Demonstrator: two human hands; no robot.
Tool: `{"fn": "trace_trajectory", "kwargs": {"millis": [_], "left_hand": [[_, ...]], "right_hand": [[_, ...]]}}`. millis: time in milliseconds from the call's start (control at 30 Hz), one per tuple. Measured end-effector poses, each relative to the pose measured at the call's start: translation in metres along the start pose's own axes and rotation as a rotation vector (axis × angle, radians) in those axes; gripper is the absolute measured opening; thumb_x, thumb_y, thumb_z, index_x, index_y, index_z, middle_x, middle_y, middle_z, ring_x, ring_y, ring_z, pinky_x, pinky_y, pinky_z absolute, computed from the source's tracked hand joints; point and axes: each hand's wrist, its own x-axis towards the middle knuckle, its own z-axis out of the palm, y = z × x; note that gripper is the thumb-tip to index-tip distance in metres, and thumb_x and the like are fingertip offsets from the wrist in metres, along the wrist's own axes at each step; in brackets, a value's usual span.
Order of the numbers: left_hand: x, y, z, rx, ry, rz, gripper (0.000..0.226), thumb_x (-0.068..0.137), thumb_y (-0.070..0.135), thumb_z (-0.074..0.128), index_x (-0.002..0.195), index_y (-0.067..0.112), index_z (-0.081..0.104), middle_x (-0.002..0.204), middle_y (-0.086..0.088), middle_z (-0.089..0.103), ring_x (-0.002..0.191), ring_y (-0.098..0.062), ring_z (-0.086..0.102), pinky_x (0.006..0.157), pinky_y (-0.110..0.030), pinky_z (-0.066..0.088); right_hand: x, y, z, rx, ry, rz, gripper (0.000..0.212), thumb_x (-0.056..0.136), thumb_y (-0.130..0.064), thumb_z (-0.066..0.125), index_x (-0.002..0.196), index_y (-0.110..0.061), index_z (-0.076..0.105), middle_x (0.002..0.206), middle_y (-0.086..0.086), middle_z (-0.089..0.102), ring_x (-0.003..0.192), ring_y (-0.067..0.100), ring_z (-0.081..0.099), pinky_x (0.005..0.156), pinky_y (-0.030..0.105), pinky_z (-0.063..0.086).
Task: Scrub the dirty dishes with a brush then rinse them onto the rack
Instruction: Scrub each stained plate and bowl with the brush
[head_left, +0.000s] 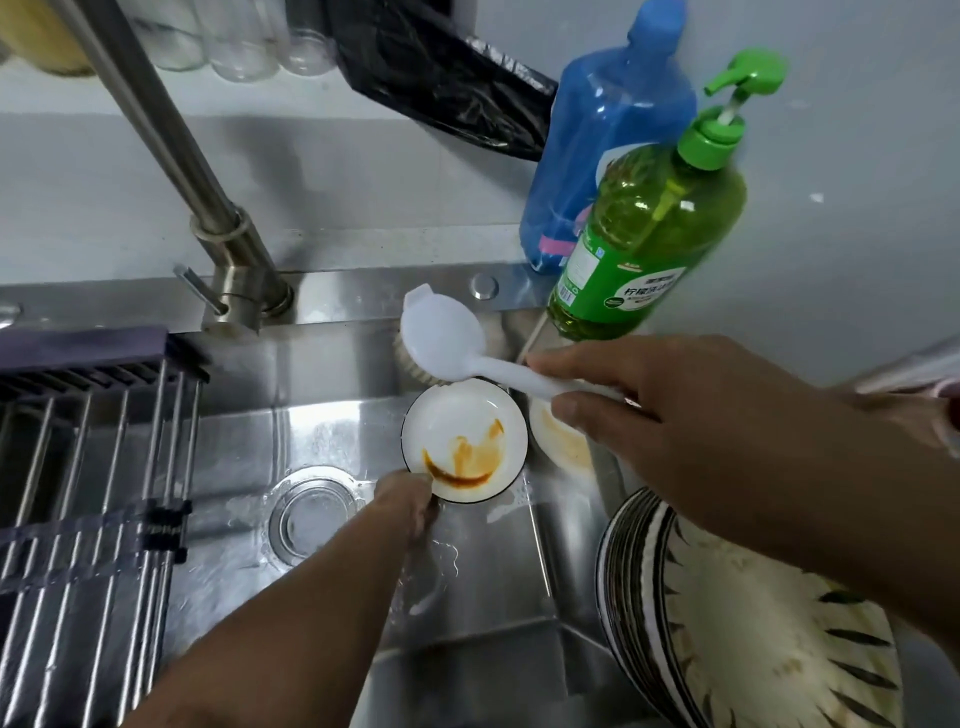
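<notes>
Over the steel sink (322, 415), the left hand (408, 501) pinches a small white dish (464, 439) smeared with brown sauce; right hand (670, 415) fingers grip a white brush (447, 340) just above it.

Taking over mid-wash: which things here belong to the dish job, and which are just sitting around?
Job:
- brush in right hand
- stained saucer held by left hand
- second dirty dish
- striped plate
- rack
- faucet
- green soap bottle

Lying about:
- blue bottle
- black bag
</notes>
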Motion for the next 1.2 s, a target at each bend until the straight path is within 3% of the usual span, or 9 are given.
{"fn": "trace_trajectory", "kwargs": {"millis": [100, 267, 433, 500, 600, 667, 800, 967, 1200], "left_hand": [[0.003, 0.003, 0.004, -0.055, 0.005, 0.046, 0.028, 0.096, -0.013, 0.05, 0.114, 0.005, 0.062, 0.102, -0.021, 0.063, 0.073, -0.032, 0.061, 0.038, -0.032, 0.056], [-0.026, 0.012, -0.01, -0.076, -0.097, 0.08, 0.026, 0.097, -0.006, 0.05, 0.12, 0.004, 0.058, 0.11, -0.023, 0.068, 0.083, -0.035, 0.07, 0.05, -0.04, 0.061], [-0.089, 0.023, -0.06, -0.116, -0.289, 0.122, 0.035, 0.093, -0.011, 0.048, 0.122, 0.008, 0.05, 0.101, -0.019, 0.07, 0.075, -0.032, 0.07, 0.07, -0.045, 0.064], [-0.115, 0.029, -0.079, -0.13, -0.385, 0.141, 0.042, 0.09, -0.016, 0.047, 0.126, 0.006, 0.052, 0.099, -0.018, 0.075, 0.078, -0.032, 0.073, 0.081, -0.054, 0.062], [-0.152, 0.037, -0.107, -0.148, -0.516, 0.175, 0.047, 0.089, -0.022, 0.043, 0.129, 0.001, 0.054, 0.112, -0.026, 0.074, 0.105, -0.045, 0.07, 0.102, -0.065, 0.049], [-0.175, 0.038, -0.126, -0.212, -0.585, 0.186, 0.047, 0.089, -0.023, 0.041, 0.129, -0.002, 0.053, 0.118, -0.031, 0.07, 0.113, -0.05, 0.066, 0.107, -0.068, 0.042], [-0.211, 0.036, -0.151, -0.317, -0.73, 0.224, 0.054, 0.085, -0.025, 0.043, 0.133, -0.002, 0.052, 0.126, -0.03, 0.067, 0.114, -0.047, 0.067, 0.096, -0.068, 0.051], [-0.259, 0.021, -0.169, -0.247, -0.885, 0.281, 0.063, 0.078, -0.021, 0.052, 0.136, 0.002, 0.052, 0.127, -0.029, 0.067, 0.11, -0.045, 0.069, 0.086, -0.061, 0.059], [-0.279, -0.002, -0.187, -0.284, -0.799, 0.358, 0.059, 0.082, -0.027, 0.047, 0.13, 0.006, 0.056, 0.114, -0.025, 0.073, 0.093, -0.041, 0.074, 0.071, -0.056, 0.063]], "right_hand": [[0.001, -0.001, -0.001, 0.011, 0.012, 0.004, 0.042, 0.096, -0.056, 0.047, 0.138, -0.062, 0.045, 0.073, -0.03, 0.043, 0.067, -0.023, 0.047, 0.052, 0.009, 0.032], [0.001, -0.001, -0.007, -0.018, 0.029, 0.029, 0.039, 0.096, -0.055, 0.049, 0.134, -0.063, 0.047, 0.065, -0.034, 0.048, 0.062, -0.018, 0.047, 0.057, 0.008, 0.032], [-0.01, -0.009, -0.009, -0.164, -0.021, 0.046, 0.038, 0.1, -0.055, 0.046, 0.137, -0.062, 0.045, 0.124, -0.019, 0.065, 0.103, 0.003, 0.061, 0.088, 0.027, 0.049], [-0.013, -0.011, -0.005, -0.229, -0.051, 0.062, 0.037, 0.101, -0.055, 0.044, 0.138, -0.062, 0.044, 0.114, -0.015, 0.067, 0.096, 0.008, 0.062, 0.087, 0.031, 0.052], [-0.024, -0.02, 0.001, -0.315, -0.076, 0.053, 0.036, 0.102, -0.055, 0.041, 0.137, -0.063, 0.042, 0.1, -0.015, 0.062, 0.093, 0.011, 0.064, 0.085, 0.033, 0.053], [-0.038, -0.034, 0.002, -0.373, -0.098, 0.017, 0.036, 0.103, -0.054, 0.04, 0.138, -0.061, 0.044, 0.106, -0.014, 0.065, 0.093, 0.01, 0.063, 0.081, 0.031, 0.05], [-0.067, -0.065, 0.001, -0.434, -0.161, -0.055, 0.037, 0.105, -0.05, 0.038, 0.141, -0.06, 0.042, 0.127, -0.013, 0.064, 0.084, 0.003, 0.049, 0.073, 0.026, 0.038], [-0.074, -0.107, 0.023, -0.478, -0.119, -0.166, 0.041, 0.108, -0.042, 0.031, 0.148, -0.052, 0.035, 0.132, -0.005, 0.061, 0.119, 0.018, 0.056, 0.092, 0.034, 0.044], [-0.068, -0.104, 0.025, -0.441, 0.044, -0.007, 0.035, 0.105, -0.039, 0.037, 0.137, -0.042, 0.049, 0.12, -0.003, 0.066, 0.111, 0.024, 0.06, 0.088, 0.038, 0.051]]}}
